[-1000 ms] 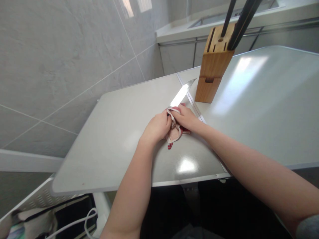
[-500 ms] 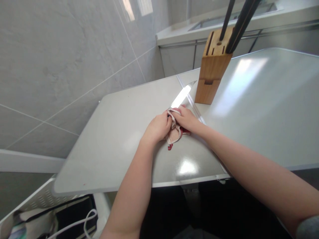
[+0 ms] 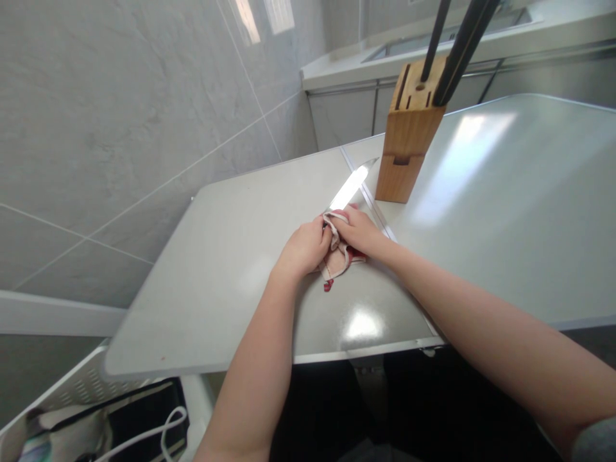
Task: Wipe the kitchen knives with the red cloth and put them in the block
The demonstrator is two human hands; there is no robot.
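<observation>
A kitchen knife (image 3: pixel 350 190) points away from me toward the upper right, its blade bare and shining. My left hand (image 3: pixel 308 245) is closed around the handle end, which its fingers hide. With my right hand (image 3: pixel 359 231) I grip a pink and red cloth (image 3: pixel 335 262) with a pale edge, pressed against the knife near the base of the blade. The cloth's lower corner and a small red loop hang toward me. Both hands touch each other just above the table.
A wooden knife block (image 3: pixel 409 147) with black-handled tools stands beyond the knife tip, on the pale folding table (image 3: pixel 216 256). A grey tiled wall rises at left. Below the table's left corner is a white basket (image 3: pixel 81 388) holding items and a white cord. Behind runs a counter (image 3: pixel 337 70) with a sink.
Hands, knife and cloth keep almost the same pose. The view has shifted very slightly.
</observation>
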